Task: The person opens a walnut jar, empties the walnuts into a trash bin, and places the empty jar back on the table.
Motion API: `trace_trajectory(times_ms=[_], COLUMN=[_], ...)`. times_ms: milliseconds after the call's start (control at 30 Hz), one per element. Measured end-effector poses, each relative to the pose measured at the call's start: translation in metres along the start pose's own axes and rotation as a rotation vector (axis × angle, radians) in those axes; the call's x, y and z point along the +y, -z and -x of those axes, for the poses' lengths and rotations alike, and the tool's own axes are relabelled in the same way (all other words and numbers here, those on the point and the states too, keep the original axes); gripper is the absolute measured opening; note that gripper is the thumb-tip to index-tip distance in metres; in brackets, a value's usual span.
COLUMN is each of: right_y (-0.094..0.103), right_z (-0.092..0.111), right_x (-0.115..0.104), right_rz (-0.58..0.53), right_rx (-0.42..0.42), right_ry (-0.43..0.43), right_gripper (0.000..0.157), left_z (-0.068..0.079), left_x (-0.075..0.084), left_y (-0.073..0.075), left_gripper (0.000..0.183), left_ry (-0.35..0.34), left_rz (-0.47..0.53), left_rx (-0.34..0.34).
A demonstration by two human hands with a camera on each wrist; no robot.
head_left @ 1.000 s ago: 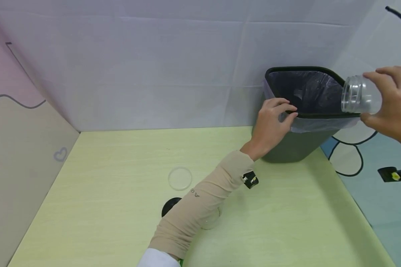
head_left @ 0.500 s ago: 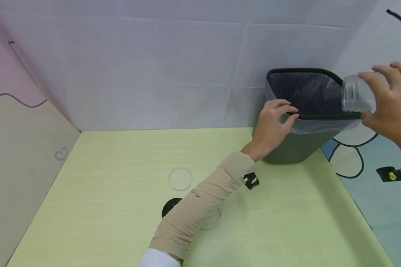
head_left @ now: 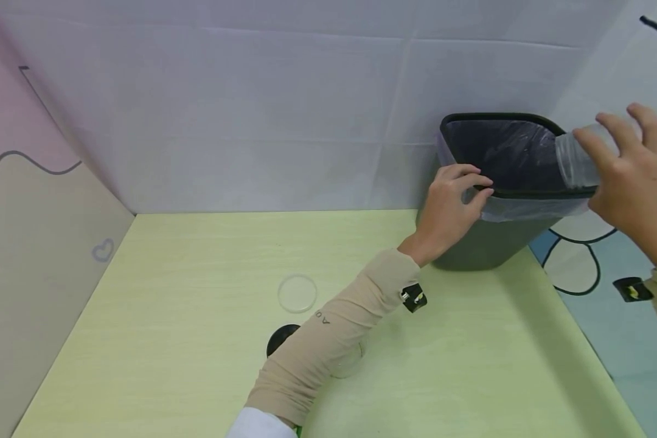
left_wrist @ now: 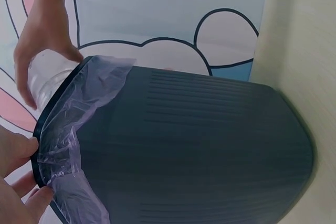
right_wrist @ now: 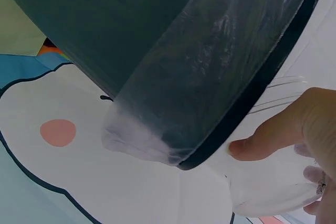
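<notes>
A dark grey trash bin (head_left: 473, 246) with a black rim and a thin translucent liner (left_wrist: 102, 85) stands at the table's far right corner. My left hand (head_left: 450, 210) pinches its near rim, thumb and fingers on either side. In my right hand (head_left: 637, 173) is a clear jar (head_left: 575, 161), gripped round its body. The jar lies on a slant at the rim's right end, its threaded mouth pointing left and slightly down into the bin. In the right wrist view, the jar (right_wrist: 268, 198) is partly behind the rim and the thumb. The bin's bottom is hidden.
On the pale green table (head_left: 170, 316) lie a thin translucent ring (head_left: 297, 293) and a black round object (head_left: 280, 337). A clear round item (head_left: 350, 365) is partly hidden under the left forearm. Light cloth walls (head_left: 252, 121) border the back and left.
My right hand has shifted left and tipped the jar's mouth further down into the bin. A small pale blur seen inside the bin earlier no longer shows. My left hand keeps its hold.
</notes>
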State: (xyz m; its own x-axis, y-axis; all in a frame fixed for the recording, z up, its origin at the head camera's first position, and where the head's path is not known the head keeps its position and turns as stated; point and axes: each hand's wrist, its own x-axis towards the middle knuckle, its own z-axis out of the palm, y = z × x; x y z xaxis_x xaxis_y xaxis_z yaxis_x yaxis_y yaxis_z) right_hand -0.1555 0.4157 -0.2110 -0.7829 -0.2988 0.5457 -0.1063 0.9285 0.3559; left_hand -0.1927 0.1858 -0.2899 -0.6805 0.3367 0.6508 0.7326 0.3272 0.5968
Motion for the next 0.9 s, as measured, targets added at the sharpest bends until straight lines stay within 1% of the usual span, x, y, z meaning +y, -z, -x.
trace_trajectory(times_ms=[67,200,300,433,500,567,700,800,900], right_y=[-0.0016,-0.0026,-0.0028,-0.0023,-0.0018,-0.0015,-0.0012,-0.0006,0.0004], right_z=[0.0011,0.0032,0.0034,0.0053,0.007,0.0084,0.0091,0.0075,0.0048], right_x=[-0.0003,0.0,0.0021,0.0061,0.0075,0.0087,0.0095,0.0087,0.0074], right_rz=[0.005,-0.015,-0.061,-0.159,-0.207,-0.232,-0.252,-0.256,-0.233], right_rx=[-0.02,-0.025,0.022,0.088,0.113,0.125,0.152,0.149,0.126], right_ry=[-0.012,-0.033,-0.05,-0.102,-0.128,-0.156,-0.18,-0.19,-0.196], right_gripper=[0.1,0.098,0.085,0.079,0.081,0.082,0.078,0.076,0.079], left_z=[0.0005,0.0014,0.002,0.0025,0.0023,0.0022,0.0015,0.0007,-0.0002], left_x=[0.0007,0.0022,0.0026,0.0022,0.0019,0.0012,0.0,-0.0003,-0.0004], left_y=[0.0001,0.0008,0.0011,0.0009,0.0011,0.0009,0.0016,0.0026,0.0031], left_gripper=[0.02,0.02,0.02,0.019,0.019,0.019,0.019,0.019,0.019], left_ry=[-0.002,-0.008,-0.014,-0.017,-0.028,-0.029,-0.033,-0.029,-0.022], left_rz=[-0.002,-0.006,-0.008,-0.009,-0.019,-0.017,-0.018,-0.016,-0.011], left_rx=[-0.001,0.0,0.009,0.015,0.024,0.023,0.03,0.03,0.025])
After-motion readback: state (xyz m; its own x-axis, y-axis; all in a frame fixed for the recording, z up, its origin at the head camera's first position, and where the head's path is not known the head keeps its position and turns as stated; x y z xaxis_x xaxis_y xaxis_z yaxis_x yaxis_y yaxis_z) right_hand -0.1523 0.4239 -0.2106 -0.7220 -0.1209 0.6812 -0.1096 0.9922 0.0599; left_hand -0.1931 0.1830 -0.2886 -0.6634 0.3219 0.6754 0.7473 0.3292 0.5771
